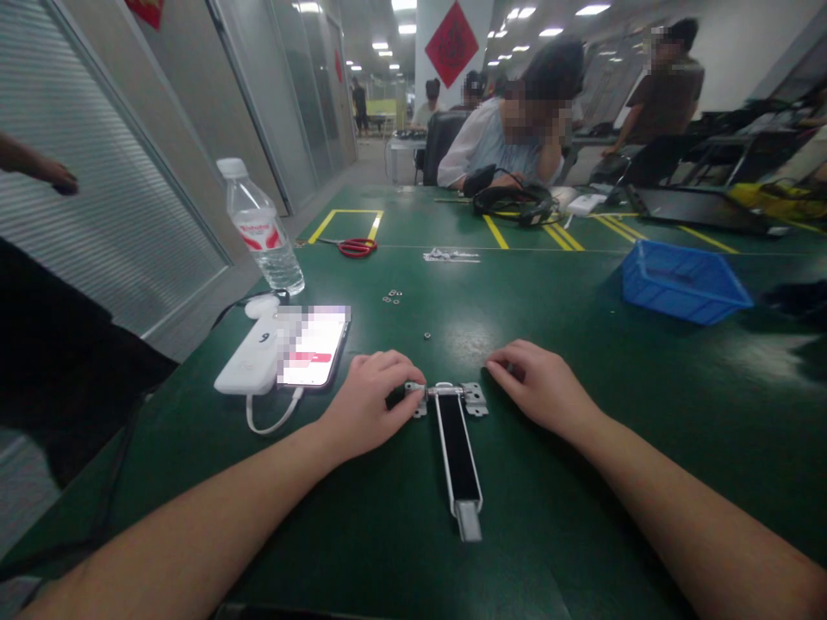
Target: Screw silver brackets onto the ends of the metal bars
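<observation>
A hinged metal bracket (476, 398) with a long, black-faced arm (461, 456) lies on the green table in front of me, the arm pointing towards me. My left hand (371, 400) grips the bracket's left end between thumb and fingers. Just right of the bracket, apart from it, my right hand (536, 379) rests on the table with its fingers curled and the tips close together. Whether anything small is in those fingertips I cannot make out. A single small nut (427, 336) lies beyond the bracket, and several small rings or nuts (392, 298) lie farther back.
On the left are a phone (316, 344), a white power bank (249, 353) with a cable, and a water bottle (262, 228). Red-handled scissors (357, 248) and thin metal pieces (449, 256) lie farther off. A blue bin (685, 284) stands right. Someone sits across the table.
</observation>
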Demonstrator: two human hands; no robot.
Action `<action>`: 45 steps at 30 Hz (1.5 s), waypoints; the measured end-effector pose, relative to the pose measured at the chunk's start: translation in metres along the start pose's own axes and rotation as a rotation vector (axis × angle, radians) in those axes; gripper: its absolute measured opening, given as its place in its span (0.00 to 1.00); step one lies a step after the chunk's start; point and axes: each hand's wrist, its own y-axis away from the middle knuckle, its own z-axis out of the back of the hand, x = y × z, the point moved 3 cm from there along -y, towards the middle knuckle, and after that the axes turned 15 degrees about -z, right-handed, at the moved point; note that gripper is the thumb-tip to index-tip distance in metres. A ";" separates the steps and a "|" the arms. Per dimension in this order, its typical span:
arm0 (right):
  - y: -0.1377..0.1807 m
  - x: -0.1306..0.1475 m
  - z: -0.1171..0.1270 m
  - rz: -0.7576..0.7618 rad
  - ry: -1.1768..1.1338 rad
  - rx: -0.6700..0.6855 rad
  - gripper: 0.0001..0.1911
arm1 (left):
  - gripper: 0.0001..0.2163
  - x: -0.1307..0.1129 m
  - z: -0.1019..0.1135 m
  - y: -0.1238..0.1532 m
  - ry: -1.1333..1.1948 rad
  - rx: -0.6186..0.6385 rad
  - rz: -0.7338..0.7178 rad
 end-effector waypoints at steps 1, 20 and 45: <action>0.000 0.001 0.001 0.007 -0.014 -0.013 0.09 | 0.05 -0.001 0.000 0.000 0.006 0.002 -0.006; 0.040 0.048 -0.013 -0.099 -0.742 0.307 0.07 | 0.05 -0.025 -0.003 0.001 0.013 -0.124 -0.215; 0.022 0.030 0.002 0.018 -0.422 0.097 0.06 | 0.02 -0.001 0.002 -0.002 -0.005 -0.099 0.058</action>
